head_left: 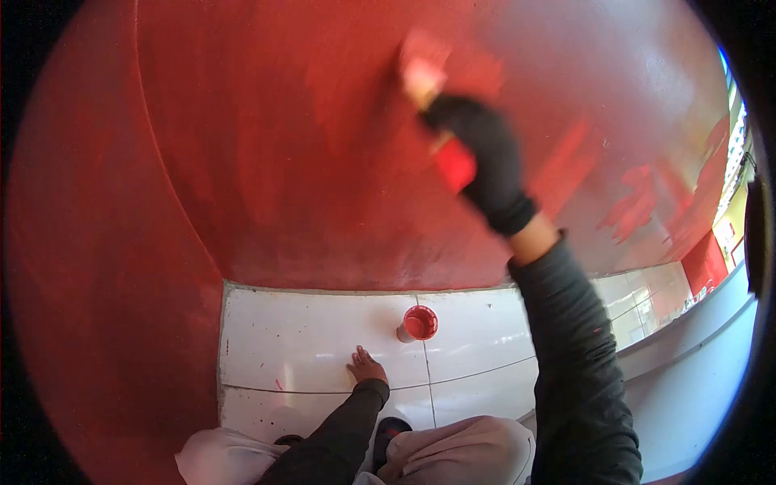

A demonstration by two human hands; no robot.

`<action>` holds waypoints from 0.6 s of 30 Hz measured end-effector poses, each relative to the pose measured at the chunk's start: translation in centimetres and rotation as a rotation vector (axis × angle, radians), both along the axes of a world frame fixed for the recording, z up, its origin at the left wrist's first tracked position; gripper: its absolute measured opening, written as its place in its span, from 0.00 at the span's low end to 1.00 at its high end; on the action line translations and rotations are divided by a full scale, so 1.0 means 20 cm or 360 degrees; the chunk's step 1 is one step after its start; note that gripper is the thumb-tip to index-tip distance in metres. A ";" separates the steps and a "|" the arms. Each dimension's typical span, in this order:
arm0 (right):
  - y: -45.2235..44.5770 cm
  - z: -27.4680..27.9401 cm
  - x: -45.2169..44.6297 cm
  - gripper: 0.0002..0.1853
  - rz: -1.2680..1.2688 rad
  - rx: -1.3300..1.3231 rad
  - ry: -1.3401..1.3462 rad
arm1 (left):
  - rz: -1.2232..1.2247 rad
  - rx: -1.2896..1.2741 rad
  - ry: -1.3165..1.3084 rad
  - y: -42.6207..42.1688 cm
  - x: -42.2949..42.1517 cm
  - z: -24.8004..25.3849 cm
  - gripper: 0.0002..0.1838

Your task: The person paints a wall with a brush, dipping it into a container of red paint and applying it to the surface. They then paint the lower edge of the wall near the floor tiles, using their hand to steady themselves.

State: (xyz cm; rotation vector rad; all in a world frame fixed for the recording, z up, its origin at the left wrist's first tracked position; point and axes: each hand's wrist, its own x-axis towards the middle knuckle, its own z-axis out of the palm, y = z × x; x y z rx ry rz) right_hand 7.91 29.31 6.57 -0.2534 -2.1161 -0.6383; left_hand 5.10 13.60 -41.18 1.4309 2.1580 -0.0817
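Note:
My right hand (489,158), in a black glove, is closed around a paintbrush (423,71) and blurred by motion. The brush's bristles are loaded with red paint and meet the red wall (323,162) high up, where brighter wet streaks show. Whether the red patch by the palm belongs to the glove or the handle, I cannot tell. Down on the white floor tiles (283,331), my bare left hand (369,369) lies flat with its fingers apart. A small cup of red paint (420,323) stands upright just beyond it to the right, not touched by either hand.
A wall corner runs down the left side. Greyish, thinly covered wall shows at the upper right. My bent knees (461,453) are close to the floor. On the right is a pale blue-white panel (687,380). Red spots mark some tiles.

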 end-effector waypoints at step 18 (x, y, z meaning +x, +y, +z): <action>-0.09 -0.38 0.25 0.10 -0.0149 -0.0383 -0.0528 | -0.0078 -0.0087 0.0057 0.00 -0.01 0.02 0.28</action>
